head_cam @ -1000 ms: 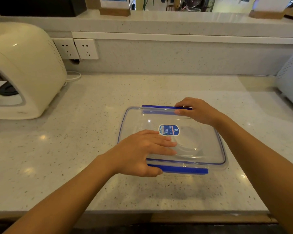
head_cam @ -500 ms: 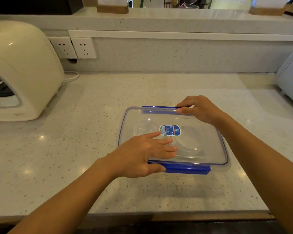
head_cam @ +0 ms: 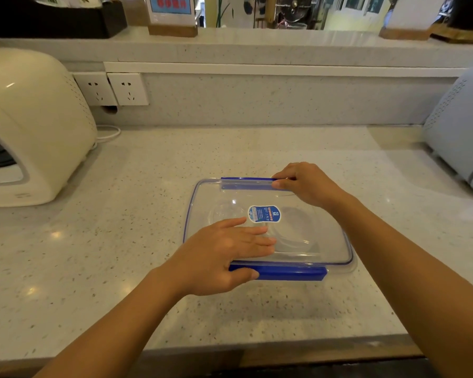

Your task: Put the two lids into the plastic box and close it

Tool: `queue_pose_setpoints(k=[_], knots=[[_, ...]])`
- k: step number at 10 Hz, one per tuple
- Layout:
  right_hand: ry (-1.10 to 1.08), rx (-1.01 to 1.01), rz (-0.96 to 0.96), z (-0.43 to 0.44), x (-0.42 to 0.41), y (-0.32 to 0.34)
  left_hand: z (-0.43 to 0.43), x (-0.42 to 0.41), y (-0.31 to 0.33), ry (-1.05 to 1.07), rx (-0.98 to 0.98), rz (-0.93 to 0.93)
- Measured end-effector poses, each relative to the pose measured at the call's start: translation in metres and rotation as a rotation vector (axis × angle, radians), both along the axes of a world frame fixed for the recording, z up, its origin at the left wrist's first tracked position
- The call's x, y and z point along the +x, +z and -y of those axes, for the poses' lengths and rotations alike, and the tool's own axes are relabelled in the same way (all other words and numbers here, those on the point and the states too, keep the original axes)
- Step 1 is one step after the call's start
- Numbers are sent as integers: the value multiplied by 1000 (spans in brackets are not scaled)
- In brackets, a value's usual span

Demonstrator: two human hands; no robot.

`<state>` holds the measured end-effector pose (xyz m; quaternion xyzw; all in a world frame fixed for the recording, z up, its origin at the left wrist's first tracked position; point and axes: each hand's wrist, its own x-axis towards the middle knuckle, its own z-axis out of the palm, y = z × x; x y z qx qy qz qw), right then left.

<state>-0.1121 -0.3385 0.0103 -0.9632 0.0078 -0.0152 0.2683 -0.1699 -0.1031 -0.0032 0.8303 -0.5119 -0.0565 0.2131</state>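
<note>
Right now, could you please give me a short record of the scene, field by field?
surface: speckled countertop
box: clear plastic box with its cover on, blue sticker on top
near clip: blue, folded down
far clip: blue
left hand: flat on the cover, thumb on the near clip
right hand: pinching the far clip
left side: cream appliance

I'm at a café-style service counter (head_cam: 175,165): speckled stone top, raised ledge (head_cam: 257,47) behind it carrying a sign stand (head_cam: 172,15), twin wall sockets (head_cam: 112,89) under the ledge, cream appliance (head_cam: 30,126) left of the sockets.
</note>
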Motion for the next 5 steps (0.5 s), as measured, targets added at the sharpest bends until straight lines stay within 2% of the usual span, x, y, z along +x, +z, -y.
queue_pose_setpoints(k=[1, 2, 3, 4, 5], knots=[[-10, -168, 2, -9, -13, -2, -2, -14, 0, 60, 15, 45], [-39, -167, -13, -10, -26, -3, -6, -33, -1, 140, 57, 227], [-50, -19, -102, -9, -48, 6, -10, -53, -3, 224, 28, 363], [-1, 76, -158, -8, -89, 15, -24, -80, -14, 256, -57, 269], [-22, 301, -86, -15, -140, 19, -38, -104, -26, 252, -142, -19]])
